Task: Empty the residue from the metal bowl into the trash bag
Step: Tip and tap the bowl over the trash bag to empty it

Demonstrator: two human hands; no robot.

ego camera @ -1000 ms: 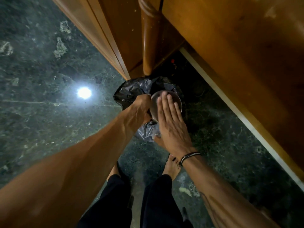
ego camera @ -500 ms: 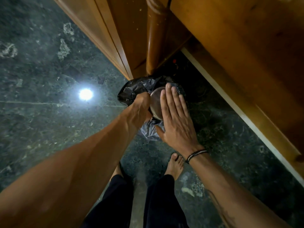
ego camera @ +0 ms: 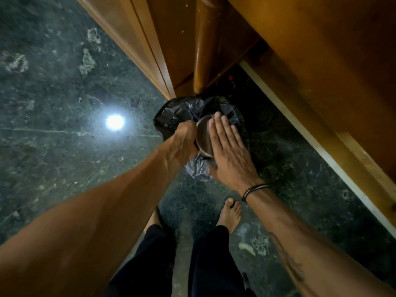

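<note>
A small round metal bowl [ego camera: 203, 137] with a dull grey, faintly shining outer wall is held over the mouth of a crumpled black plastic trash bag [ego camera: 171, 116] that sits on the dark green marbled stone floor [ego camera: 53, 82]. Only the bowl's curved side and a strip of its rim show, the rest being covered by the two hands. It is tipped on its side or turned over, with its outer wall towards the camera and its opening facing away and down into the bag; the exact angle cannot be read. The bowl is round, so it has no clear long axis; its visible rim edge runs roughly from upper right to lower left.

The left hand [ego camera: 184, 140] is clenched around the bowl's left edge, knuckles up, grasping it at the rim. The right hand [ego camera: 229, 151] is released and flat, fingers [ego camera: 220, 129] straight and together, laid against the bowl's right side and pointing away from the person. It grasps nothing. A thin dark-and-white cord bracelet [ego camera: 254, 190] circles the right wrist.

The bag lies at the foot of a turned brown wooden furniture leg [ego camera: 203, 50], just beside the wooden panels above it. A bright round light reflection [ego camera: 115, 122] shines on the floor to the left of the bag. Below, two bare feet and black trouser legs [ego camera: 212, 260] stand near the bag.
</note>
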